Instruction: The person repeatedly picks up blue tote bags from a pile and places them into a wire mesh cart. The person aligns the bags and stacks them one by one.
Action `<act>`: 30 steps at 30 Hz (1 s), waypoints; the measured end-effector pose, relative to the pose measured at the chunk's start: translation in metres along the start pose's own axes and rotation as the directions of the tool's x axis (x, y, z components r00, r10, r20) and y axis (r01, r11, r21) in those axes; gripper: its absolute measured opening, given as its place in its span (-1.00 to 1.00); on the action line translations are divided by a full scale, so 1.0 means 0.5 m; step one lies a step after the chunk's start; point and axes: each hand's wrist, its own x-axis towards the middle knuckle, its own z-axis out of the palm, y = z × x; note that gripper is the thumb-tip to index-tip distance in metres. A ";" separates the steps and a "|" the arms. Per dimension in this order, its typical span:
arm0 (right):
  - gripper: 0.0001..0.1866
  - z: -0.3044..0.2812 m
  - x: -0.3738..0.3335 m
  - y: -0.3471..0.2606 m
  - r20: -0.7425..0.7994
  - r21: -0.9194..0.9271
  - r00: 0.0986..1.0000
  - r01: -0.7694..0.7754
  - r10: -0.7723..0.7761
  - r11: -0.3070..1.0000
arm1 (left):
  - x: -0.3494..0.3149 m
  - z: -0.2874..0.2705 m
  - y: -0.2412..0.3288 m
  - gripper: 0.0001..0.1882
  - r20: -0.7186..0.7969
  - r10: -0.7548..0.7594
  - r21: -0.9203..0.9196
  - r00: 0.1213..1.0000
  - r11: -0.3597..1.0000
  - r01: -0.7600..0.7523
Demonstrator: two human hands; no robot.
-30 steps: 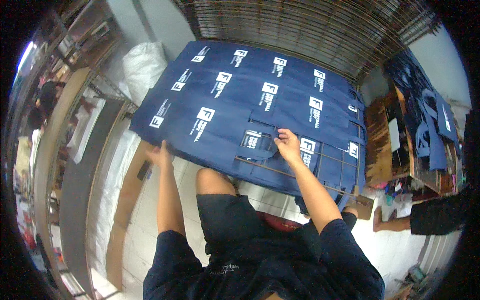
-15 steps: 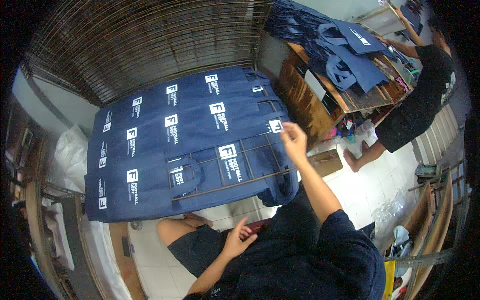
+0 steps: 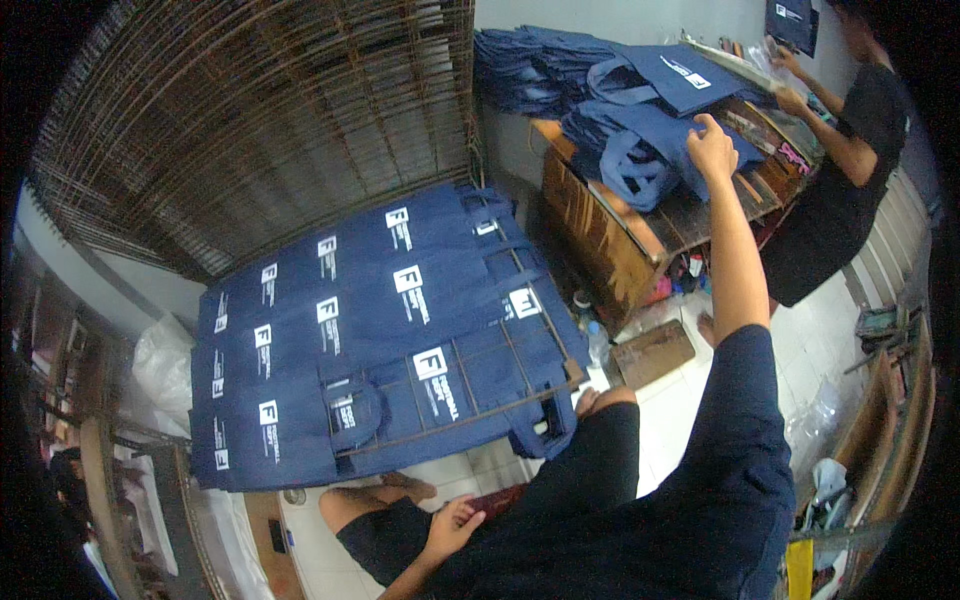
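My right hand [image 3: 713, 152] is stretched out over navy fabric bags [image 3: 630, 150] piled on the wooden table. Its fingers are loosely bent and apart, with nothing seen in them; whether they touch the pile, I cannot tell. Low beside my thigh, my left hand [image 3: 456, 524] is empty, its fingers slightly curled and apart. In front of me, navy bags with white prints [image 3: 300, 350] lie in overlapping rows on a wire rack [image 3: 480, 350]. At the rack's right side some bag handles and bare wires show.
More wire racks [image 3: 280, 120] stand tilted behind the bags. The wooden table [image 3: 600, 230] is at the far right, where a co-worker [image 3: 850, 170] in black stands with both hands over it. A wooden board [image 3: 652, 355] lies on the tiled floor. Shelving [image 3: 890, 420] edges the right side.
My right hand has left the rack's right edge and moved up and right to the bag pile. My left hand has dropped slightly. My view has shifted; the co-worker's arms have lowered.
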 end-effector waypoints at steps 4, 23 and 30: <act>-0.42 0.073 0.172 0.048 0.288 0.009 0.937 -0.208 0.197 0.978 | -0.014 -0.006 -0.055 -0.55 -0.168 0.045 -0.020 0.985 0.999 -0.049; -0.71 -0.108 0.238 -0.072 -0.707 0.087 0.552 0.688 -0.441 0.721 | 0.103 -0.006 0.210 -0.60 -0.044 0.157 0.142 0.987 0.979 -0.149; -0.65 -0.390 0.066 -0.190 -0.135 0.769 0.776 0.474 -0.617 0.428 | 0.261 0.138 0.405 -0.02 0.765 0.285 -0.593 0.578 0.662 0.459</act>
